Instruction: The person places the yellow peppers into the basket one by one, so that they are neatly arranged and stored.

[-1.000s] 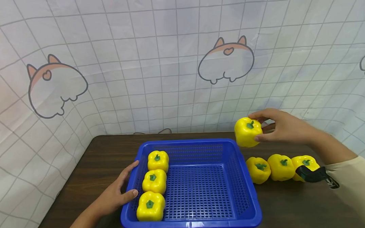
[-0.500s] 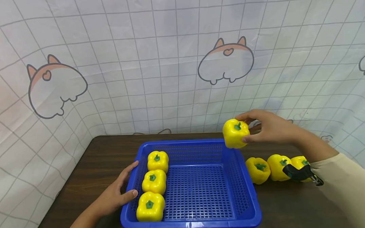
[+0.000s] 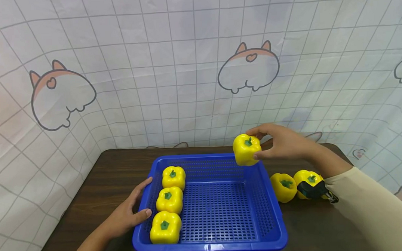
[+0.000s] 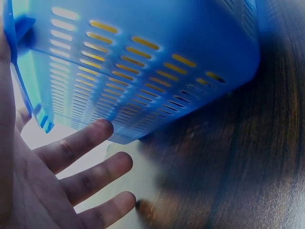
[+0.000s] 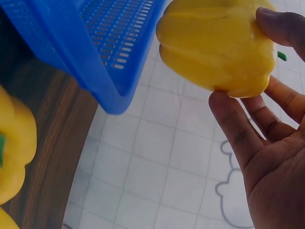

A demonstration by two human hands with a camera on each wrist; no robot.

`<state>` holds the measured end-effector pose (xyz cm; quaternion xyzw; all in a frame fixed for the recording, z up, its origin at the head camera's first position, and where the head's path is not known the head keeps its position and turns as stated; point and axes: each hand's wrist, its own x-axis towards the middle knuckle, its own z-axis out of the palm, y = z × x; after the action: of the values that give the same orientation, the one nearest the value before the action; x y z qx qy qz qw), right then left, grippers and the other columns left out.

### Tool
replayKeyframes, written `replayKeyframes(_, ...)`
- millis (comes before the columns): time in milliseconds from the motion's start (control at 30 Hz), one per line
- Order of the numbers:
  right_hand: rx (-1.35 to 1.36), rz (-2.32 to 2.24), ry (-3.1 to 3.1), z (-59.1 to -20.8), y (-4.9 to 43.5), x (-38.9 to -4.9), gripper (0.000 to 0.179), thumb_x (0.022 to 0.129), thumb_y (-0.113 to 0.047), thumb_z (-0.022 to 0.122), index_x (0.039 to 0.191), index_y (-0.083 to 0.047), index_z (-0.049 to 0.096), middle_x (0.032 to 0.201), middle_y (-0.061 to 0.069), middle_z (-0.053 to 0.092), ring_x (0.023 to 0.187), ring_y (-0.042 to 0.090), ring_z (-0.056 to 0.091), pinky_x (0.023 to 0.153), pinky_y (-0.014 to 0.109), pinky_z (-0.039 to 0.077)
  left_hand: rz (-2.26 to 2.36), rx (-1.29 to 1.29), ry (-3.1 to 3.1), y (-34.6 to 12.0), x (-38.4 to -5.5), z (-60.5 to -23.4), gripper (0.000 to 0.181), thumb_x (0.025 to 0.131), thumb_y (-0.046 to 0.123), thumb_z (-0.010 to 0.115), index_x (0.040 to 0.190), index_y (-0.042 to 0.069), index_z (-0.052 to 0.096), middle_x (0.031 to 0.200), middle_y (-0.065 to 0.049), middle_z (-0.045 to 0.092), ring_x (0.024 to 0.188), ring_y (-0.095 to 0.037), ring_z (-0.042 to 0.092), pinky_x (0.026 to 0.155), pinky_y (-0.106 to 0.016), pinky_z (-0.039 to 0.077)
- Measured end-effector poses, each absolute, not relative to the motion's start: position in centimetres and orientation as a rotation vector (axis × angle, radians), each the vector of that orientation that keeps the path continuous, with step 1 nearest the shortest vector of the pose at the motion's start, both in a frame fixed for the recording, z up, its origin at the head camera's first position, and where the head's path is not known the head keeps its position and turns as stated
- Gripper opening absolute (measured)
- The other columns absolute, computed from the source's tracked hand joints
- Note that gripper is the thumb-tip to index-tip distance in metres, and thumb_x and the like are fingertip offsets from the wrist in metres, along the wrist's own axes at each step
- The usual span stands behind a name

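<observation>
My right hand (image 3: pixel 280 142) grips a yellow bell pepper (image 3: pixel 246 150) between thumb and fingers, above the back right corner of a blue plastic basket (image 3: pixel 209 248). In the right wrist view the same bell pepper (image 5: pixel 217 45) shows its smooth side, with the thumb on one side and fingertips on the other. My left hand (image 3: pixel 125 213) rests at the basket's left rim. The left wrist view shows that hand's fingers (image 4: pixel 88 143) spread straight beside the basket's slotted wall (image 4: pixel 143 62). Down the basket's left side stand three yellow bell peppers (image 3: pixel 170 200) in a row.
On the dark wooden table (image 3: pixel 99 182), right of the basket, a yellow bell pepper (image 3: pixel 284 188) stands beside another bell pepper (image 3: pixel 307 176), which the black wrist strap (image 3: pixel 313 191) partly covers. A white gridded cloth (image 3: pixel 172 74) hangs behind the table.
My right hand has carried the bell pepper leftward, from beyond the basket's right rim to over its back right corner. The left hand and the basket have stayed put.
</observation>
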<state>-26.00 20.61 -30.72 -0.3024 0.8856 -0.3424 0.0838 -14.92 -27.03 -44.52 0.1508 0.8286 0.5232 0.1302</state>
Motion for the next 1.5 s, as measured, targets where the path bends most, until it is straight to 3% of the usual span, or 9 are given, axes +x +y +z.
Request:
replayKeyframes(467,-1.006,-1.074,2.553,-31.5,17.9,-26.7,0.068,0.076,-0.032,0.079,0.134,-0.017,0.046,0.119,0.003,0.047,0.096,0.019,0.061,0.076,0.026,0.054,1.532,0.449,2.395,-27.0,-14.9,-44.6,0.076,0.091,0.019,0.057,0.148,0.038,0.011,0.138,-0.022,0.034,0.112,-0.037,0.052,0.070,-0.037,0.056)
replayKeyframes(667,-1.005,-1.069,2.561,-31.8,17.0,-27.0,0.067,0.074,-0.033,0.080,0.132,-0.020,0.048,0.118,0.001,0.048,0.095,0.018,0.062,0.075,0.025,0.054,1.545,0.465,2.381,-27.0,-14.9,-44.6,0.076,0.092,0.018,0.056,0.149,0.038,0.011,0.139,-0.022,0.033,0.113,-0.038,0.051,0.070,-0.037,0.056)
replayKeyframes(1000,-1.074,-1.057,2.581,-32.7,15.6,-27.3,0.067,0.073,-0.034,0.080,0.131,-0.017,0.051,0.122,-0.004,0.049,0.104,0.017,0.050,0.081,0.029,0.053,1.559,0.495,2.376,-27.0,-14.8,-44.5,0.076,0.091,0.016,0.057,0.149,0.036,0.011,0.139,-0.024,0.033,0.111,-0.037,0.052,0.069,-0.037,0.056)
replayKeyframes(1500,-1.118,-0.981,2.606,-33.6,13.4,-27.4,0.064,0.073,-0.034,0.080,0.128,-0.017,0.052,0.119,-0.008,0.051,0.099,0.013,0.053,0.082,0.030,0.052,1.548,0.474,2.391,-26.9,-14.9,-44.4,0.075,0.091,0.018,0.057,0.148,0.037,0.012,0.135,-0.024,0.036,0.109,-0.036,0.054,0.068,-0.036,0.057)
